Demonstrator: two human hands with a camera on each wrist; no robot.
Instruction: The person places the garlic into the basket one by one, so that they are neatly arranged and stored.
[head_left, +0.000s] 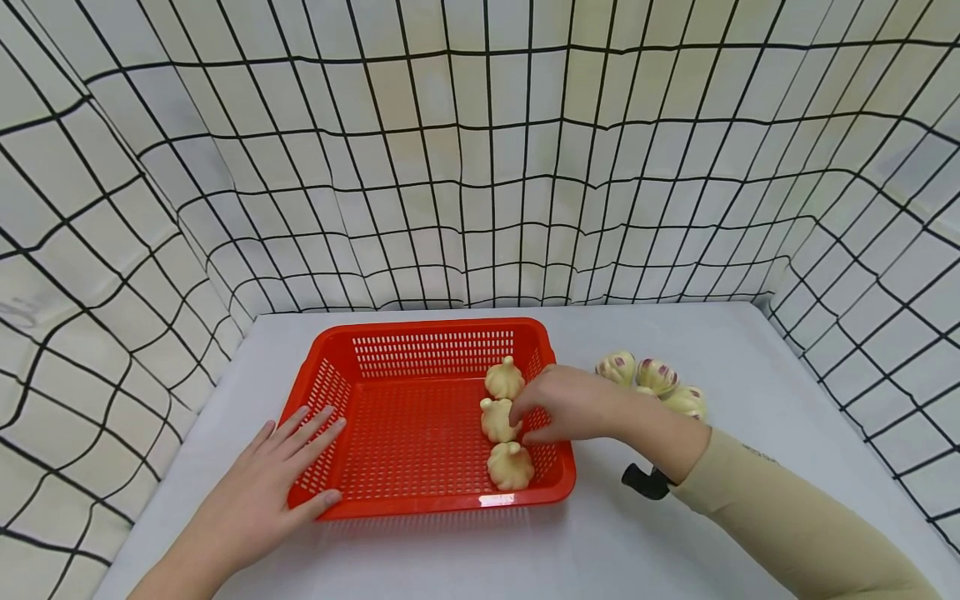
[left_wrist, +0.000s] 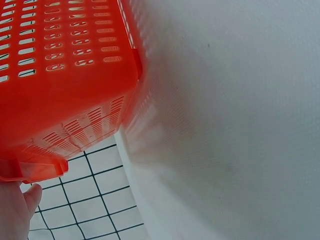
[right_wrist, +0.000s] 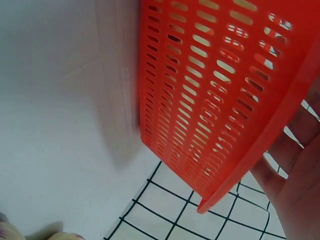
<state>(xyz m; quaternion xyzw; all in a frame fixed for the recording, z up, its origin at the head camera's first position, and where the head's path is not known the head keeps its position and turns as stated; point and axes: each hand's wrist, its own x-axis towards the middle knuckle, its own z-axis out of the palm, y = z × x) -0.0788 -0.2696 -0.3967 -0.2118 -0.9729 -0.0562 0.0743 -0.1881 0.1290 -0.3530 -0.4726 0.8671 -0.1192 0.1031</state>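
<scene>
Three pale garlic bulbs stand in a row along the right side of a red plastic basket (head_left: 420,400): a far bulb (head_left: 504,379), a middle bulb (head_left: 497,420) and a near bulb (head_left: 511,467). My right hand (head_left: 573,404) reaches over the right rim. Its curled fingers and thumb hold the right side of the middle bulb, whose stem leans left. In the right wrist view, the basket wall (right_wrist: 215,95) hides the bulbs from sight. My left hand (head_left: 270,479) lies with spread, straight fingers over the basket's left rim.
Several purple-streaked bulbs (head_left: 657,377) lie on the white table (head_left: 585,550) right of the basket, partly behind the right forearm. A black strap piece (head_left: 647,482) shows at the right wrist. Black netting (head_left: 487,167) over white sheeting encloses the back and sides.
</scene>
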